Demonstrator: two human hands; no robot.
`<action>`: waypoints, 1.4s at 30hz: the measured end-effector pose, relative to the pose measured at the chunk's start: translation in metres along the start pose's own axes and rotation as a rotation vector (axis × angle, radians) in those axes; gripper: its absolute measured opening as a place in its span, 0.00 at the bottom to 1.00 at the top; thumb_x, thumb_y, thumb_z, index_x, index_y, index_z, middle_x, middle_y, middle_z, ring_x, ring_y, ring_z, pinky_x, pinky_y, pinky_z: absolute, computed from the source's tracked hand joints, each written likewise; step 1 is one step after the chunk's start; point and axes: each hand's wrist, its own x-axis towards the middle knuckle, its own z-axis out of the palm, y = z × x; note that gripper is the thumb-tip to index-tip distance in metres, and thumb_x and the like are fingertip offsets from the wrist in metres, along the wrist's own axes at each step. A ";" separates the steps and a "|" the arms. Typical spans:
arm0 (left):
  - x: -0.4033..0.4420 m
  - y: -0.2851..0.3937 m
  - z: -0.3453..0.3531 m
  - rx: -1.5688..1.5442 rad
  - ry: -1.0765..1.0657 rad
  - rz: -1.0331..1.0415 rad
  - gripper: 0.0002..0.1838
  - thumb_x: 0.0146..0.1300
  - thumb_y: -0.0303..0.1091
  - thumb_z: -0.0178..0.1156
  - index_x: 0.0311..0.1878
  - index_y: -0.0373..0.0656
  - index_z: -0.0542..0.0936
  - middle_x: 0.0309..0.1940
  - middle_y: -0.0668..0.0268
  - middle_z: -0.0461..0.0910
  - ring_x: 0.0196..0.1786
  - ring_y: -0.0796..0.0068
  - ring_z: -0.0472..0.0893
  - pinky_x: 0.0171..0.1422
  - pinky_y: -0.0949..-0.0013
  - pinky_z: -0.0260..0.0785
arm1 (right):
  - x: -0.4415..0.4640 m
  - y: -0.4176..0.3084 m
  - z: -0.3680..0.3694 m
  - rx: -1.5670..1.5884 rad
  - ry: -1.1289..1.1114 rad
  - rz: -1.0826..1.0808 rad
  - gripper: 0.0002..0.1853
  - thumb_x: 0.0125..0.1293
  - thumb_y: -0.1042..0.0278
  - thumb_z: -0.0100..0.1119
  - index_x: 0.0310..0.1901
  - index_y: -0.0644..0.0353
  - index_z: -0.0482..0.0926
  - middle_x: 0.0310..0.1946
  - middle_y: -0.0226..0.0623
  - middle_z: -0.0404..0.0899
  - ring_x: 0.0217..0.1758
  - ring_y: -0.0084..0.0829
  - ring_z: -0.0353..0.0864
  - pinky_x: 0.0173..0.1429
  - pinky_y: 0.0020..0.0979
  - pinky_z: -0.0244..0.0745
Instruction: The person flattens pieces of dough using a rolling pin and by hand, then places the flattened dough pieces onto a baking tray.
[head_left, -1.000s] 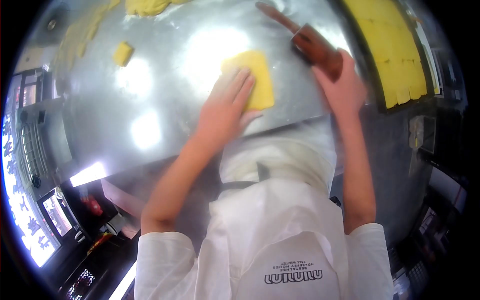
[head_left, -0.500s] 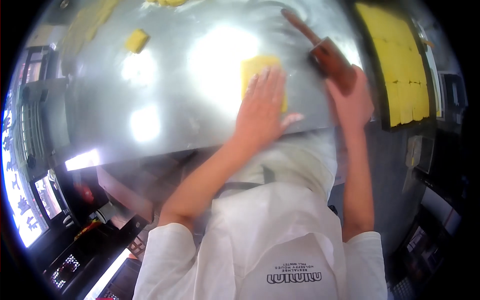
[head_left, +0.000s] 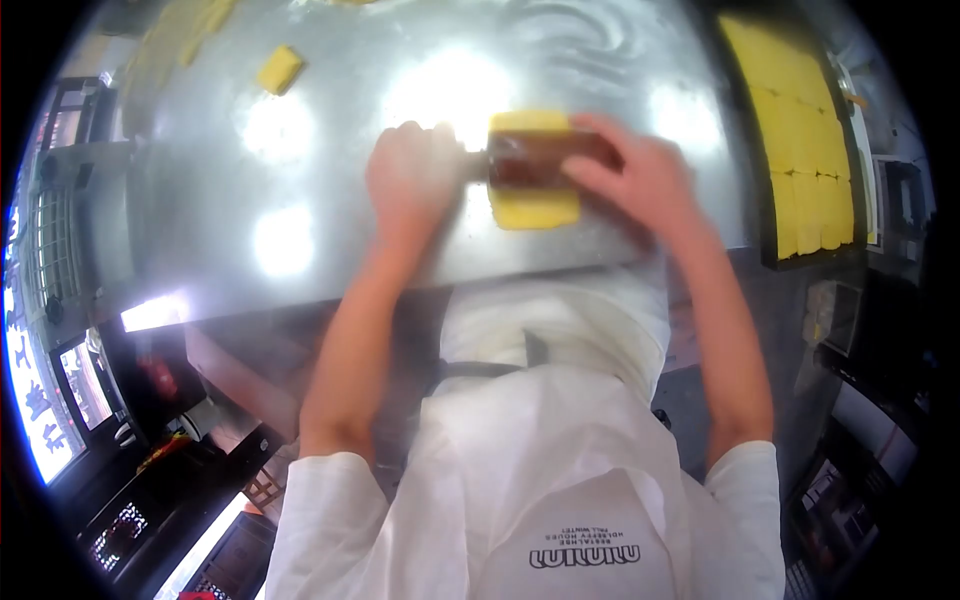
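Note:
A brown wooden rolling pin lies crosswise over a flat yellow piece of dough on the shiny metal table. My left hand is closed round the pin's left handle. At the other end my right hand grips the pin, thumb and fingers on either side of its right part; the right handle is hidden. Dough shows above and below the roller, and its middle is covered. Farther off to the left sits a small thick block of yellow dough.
To the right stands a dark tray lined with several flat yellow dough pieces. More yellow dough lies at the table's far left. The metal table's near edge runs just in front of my apron.
My left hand has left the dough and taken the rolling pin's handle. My right hand has brought the pin leftward and turned it crosswise onto the dough.

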 end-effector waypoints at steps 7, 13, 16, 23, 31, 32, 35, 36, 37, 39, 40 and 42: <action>-0.031 0.007 -0.003 -1.107 0.158 -0.344 0.33 0.85 0.50 0.46 0.78 0.32 0.65 0.74 0.46 0.72 0.76 0.52 0.73 0.81 0.55 0.63 | -0.005 0.028 -0.006 0.535 0.179 0.428 0.31 0.70 0.41 0.71 0.63 0.58 0.82 0.36 0.34 0.85 0.37 0.24 0.82 0.47 0.30 0.77; -0.062 0.058 0.043 -1.613 0.232 -0.181 0.38 0.87 0.48 0.43 0.84 0.27 0.48 0.85 0.43 0.51 0.88 0.50 0.51 0.91 0.51 0.43 | -0.009 0.043 -0.009 0.354 0.433 0.418 0.33 0.75 0.41 0.67 0.66 0.64 0.78 0.33 0.30 0.81 0.36 0.22 0.77 0.44 0.26 0.73; -0.062 0.070 0.040 -1.642 0.246 -0.167 0.38 0.87 0.47 0.43 0.84 0.27 0.48 0.85 0.44 0.50 0.88 0.51 0.50 0.92 0.51 0.42 | -0.012 0.031 -0.018 0.368 0.382 0.402 0.34 0.75 0.41 0.66 0.67 0.64 0.78 0.35 0.33 0.81 0.38 0.23 0.78 0.46 0.27 0.74; -0.065 0.059 0.031 -1.706 0.218 -0.325 0.38 0.85 0.46 0.46 0.84 0.28 0.50 0.85 0.45 0.51 0.89 0.52 0.50 0.92 0.51 0.40 | -0.044 0.017 -0.017 0.009 0.561 0.141 0.27 0.75 0.61 0.67 0.70 0.63 0.75 0.46 0.36 0.84 0.46 0.26 0.81 0.56 0.28 0.77; -0.062 0.066 0.033 -1.701 0.231 -0.331 0.37 0.84 0.43 0.48 0.83 0.27 0.53 0.84 0.46 0.55 0.87 0.52 0.54 0.91 0.51 0.43 | -0.047 -0.015 0.041 0.895 0.176 0.318 0.26 0.75 0.70 0.61 0.72 0.66 0.70 0.58 0.44 0.84 0.58 0.29 0.83 0.64 0.31 0.77; -0.064 0.064 0.030 -1.683 0.229 -0.347 0.36 0.84 0.42 0.48 0.83 0.27 0.54 0.84 0.47 0.56 0.87 0.52 0.56 0.91 0.52 0.44 | -0.049 -0.017 0.038 0.843 0.204 0.318 0.26 0.75 0.70 0.61 0.72 0.66 0.70 0.58 0.44 0.84 0.59 0.30 0.83 0.64 0.31 0.77; -0.064 0.059 0.028 -1.401 0.173 -0.249 0.32 0.84 0.38 0.49 0.81 0.28 0.58 0.82 0.48 0.62 0.85 0.53 0.60 0.89 0.54 0.48 | -0.054 -0.016 0.025 0.789 0.194 0.315 0.27 0.75 0.69 0.61 0.72 0.66 0.70 0.58 0.44 0.84 0.61 0.31 0.83 0.66 0.32 0.76; -0.065 0.056 0.029 -1.271 0.141 -0.194 0.30 0.84 0.37 0.49 0.81 0.28 0.60 0.81 0.48 0.64 0.84 0.54 0.62 0.88 0.55 0.49 | -0.057 -0.014 0.022 0.787 0.177 0.319 0.27 0.75 0.69 0.61 0.72 0.66 0.70 0.59 0.45 0.84 0.61 0.32 0.83 0.67 0.33 0.76; -0.066 0.053 0.029 -1.140 0.112 -0.139 0.29 0.83 0.35 0.49 0.80 0.28 0.63 0.80 0.48 0.66 0.83 0.54 0.63 0.88 0.56 0.51 | -0.058 -0.010 0.025 0.791 0.125 0.331 0.27 0.75 0.69 0.61 0.72 0.66 0.70 0.59 0.44 0.84 0.60 0.32 0.83 0.66 0.33 0.76; -0.066 0.050 0.028 -0.869 0.067 -0.033 0.27 0.83 0.32 0.49 0.79 0.29 0.67 0.78 0.49 0.70 0.82 0.55 0.67 0.86 0.57 0.53 | -0.052 -0.007 0.035 0.799 0.013 0.346 0.28 0.74 0.69 0.61 0.72 0.66 0.69 0.59 0.44 0.84 0.59 0.31 0.83 0.65 0.32 0.77; -0.064 0.052 0.028 -0.889 0.080 -0.028 0.25 0.82 0.33 0.50 0.77 0.30 0.70 0.77 0.48 0.71 0.82 0.54 0.67 0.86 0.56 0.55 | -0.054 -0.009 0.031 0.804 0.024 0.348 0.26 0.74 0.70 0.61 0.72 0.64 0.71 0.58 0.44 0.84 0.58 0.31 0.84 0.65 0.32 0.77; -0.059 0.042 0.026 -0.791 0.081 0.105 0.26 0.81 0.32 0.51 0.77 0.30 0.68 0.78 0.46 0.70 0.82 0.51 0.67 0.86 0.55 0.56 | -0.055 -0.011 0.019 0.799 0.127 0.377 0.26 0.74 0.70 0.61 0.71 0.64 0.72 0.58 0.43 0.85 0.57 0.30 0.84 0.65 0.32 0.76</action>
